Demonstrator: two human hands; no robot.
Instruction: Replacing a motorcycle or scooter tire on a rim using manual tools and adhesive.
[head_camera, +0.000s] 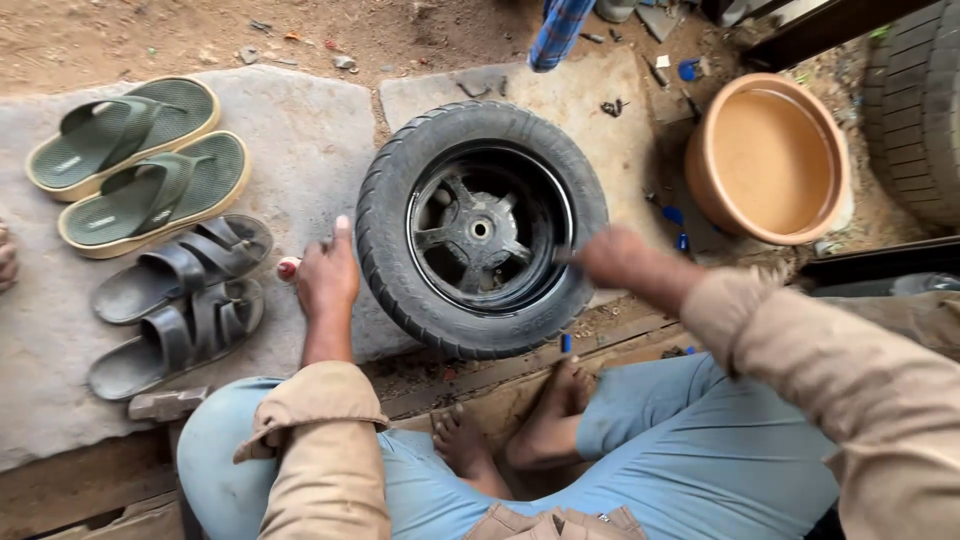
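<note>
— While the tyre (482, 228) lies flat on the stone slabs (300, 130), where are the hands?

— It lies just in front of the person's bare feet (510, 435), black wheel (480, 230) facing up. The right hand (612, 256) is at the tyre's right edge, over the rim; it is blurred, so I cannot tell whether its fingers are apart or together, or whether they hold anything.

— And the left hand?

— The left hand (326, 276) is just left of the tyre, on the slab, fingers curled together around something small with a red end (288, 268); the thumb points up towards the tread.

— What lies further out?

— Left of that hand, a pair of grey sandals (180, 305), and beyond them a pair of green slippers (140, 160), all on the slab. To the right of the tyre, well apart, an orange basin (768, 158) stands on the dirt, with small blue bits (678, 225) scattered near it. Another big tyre (915, 105) shows at the right edge. A checked blue cloth (558, 30) hangs at the top. The person wears tan sleeves and light blue trousers.
</note>
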